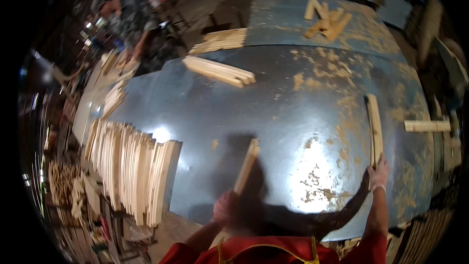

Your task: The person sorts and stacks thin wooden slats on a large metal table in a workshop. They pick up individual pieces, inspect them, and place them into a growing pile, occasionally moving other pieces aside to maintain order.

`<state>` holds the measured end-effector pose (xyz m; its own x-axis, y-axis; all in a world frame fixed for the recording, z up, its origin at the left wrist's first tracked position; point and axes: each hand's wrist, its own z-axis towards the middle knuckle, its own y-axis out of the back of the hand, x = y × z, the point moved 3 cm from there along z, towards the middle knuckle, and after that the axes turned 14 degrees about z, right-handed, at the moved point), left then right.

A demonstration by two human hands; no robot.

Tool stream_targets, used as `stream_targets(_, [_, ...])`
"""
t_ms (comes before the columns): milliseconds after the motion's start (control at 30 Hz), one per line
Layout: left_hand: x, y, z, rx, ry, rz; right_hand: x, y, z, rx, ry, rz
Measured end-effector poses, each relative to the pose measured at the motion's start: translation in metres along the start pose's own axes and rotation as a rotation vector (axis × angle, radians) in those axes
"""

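Near the front edge of the metal-topped table (220,112), my left hand (226,207) is closed round the lower end of a short wooden strip (246,166), which points away from me. Farther right, my right hand (378,174) grips the near end of a longer wooden strip (375,127); this one lies lengthwise along the tabletop. A dark line runs beside its left edge, either shadow or a gap. To the left of my left hand, a row of many wooden strips (132,166) stands packed side by side.
A small stack of strips (220,72) lies mid-table, with another bundle (222,40) beyond. Offcuts (332,24) sit at the far right among sawdust. One block (427,125) juts over the right edge. A person (132,29) works at the far left.
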<state>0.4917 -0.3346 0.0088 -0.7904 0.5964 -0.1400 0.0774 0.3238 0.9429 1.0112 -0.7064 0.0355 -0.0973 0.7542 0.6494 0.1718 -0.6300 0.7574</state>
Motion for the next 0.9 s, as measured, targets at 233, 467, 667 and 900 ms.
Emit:
stream_targets(233, [0.001,0.043,-0.011,-0.010,0.053,-0.176,0.068,-0.090,-0.098,0.312,-0.131,0.768])
stream_targets(467, [0.088,0.045,-0.017,-0.209,0.231,-0.407,0.266,-0.205,-0.330,0.978,-0.254,1.247])
stream_targets(667, [0.197,0.070,-0.068,-0.182,0.201,-0.310,0.336,-0.352,-0.462,1.478,0.188,0.432])
stream_targets(900, [0.278,0.059,-0.139,-0.169,0.094,-0.415,0.376,-0.425,-0.500,1.297,0.079,0.303])
